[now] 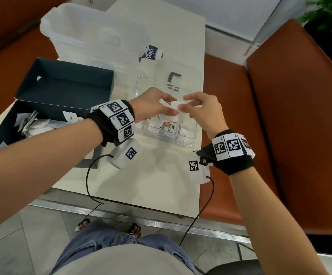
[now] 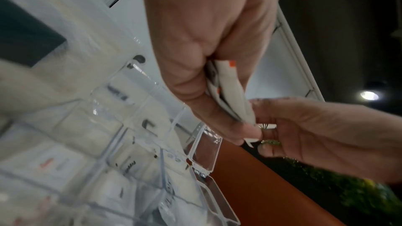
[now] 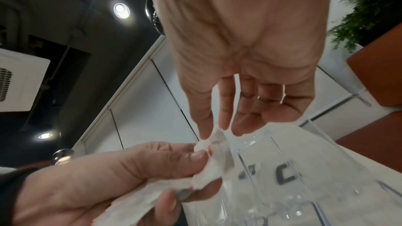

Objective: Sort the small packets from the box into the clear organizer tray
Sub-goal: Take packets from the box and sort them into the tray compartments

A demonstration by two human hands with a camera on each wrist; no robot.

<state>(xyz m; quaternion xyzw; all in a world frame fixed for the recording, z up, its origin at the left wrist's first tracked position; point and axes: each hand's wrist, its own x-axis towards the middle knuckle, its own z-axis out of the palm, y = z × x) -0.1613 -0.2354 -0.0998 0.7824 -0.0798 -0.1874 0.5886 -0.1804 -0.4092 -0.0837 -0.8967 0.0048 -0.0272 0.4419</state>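
Note:
Both hands meet above the clear organizer tray (image 1: 189, 141) near the table's right edge. My left hand (image 1: 170, 108) grips a small stack of white packets (image 1: 173, 114) with orange marks, also seen in the left wrist view as packets (image 2: 228, 92). My right hand (image 1: 188, 109) pinches the end of one white packet (image 3: 217, 135) of that stack between thumb and forefinger. Some compartments of the tray (image 2: 206, 152) hold white packets. The dark box (image 1: 65, 84) lies open at the left, with more loose packets (image 1: 32, 124) in its near half.
A translucent plastic-lined bin (image 1: 93, 36) stands behind the box. A small bottle with a purple label (image 1: 153, 53) lies behind the tray. Orange bench seats (image 1: 230, 96) flank the white table (image 1: 141, 185). Wrist cables hang over the near table edge.

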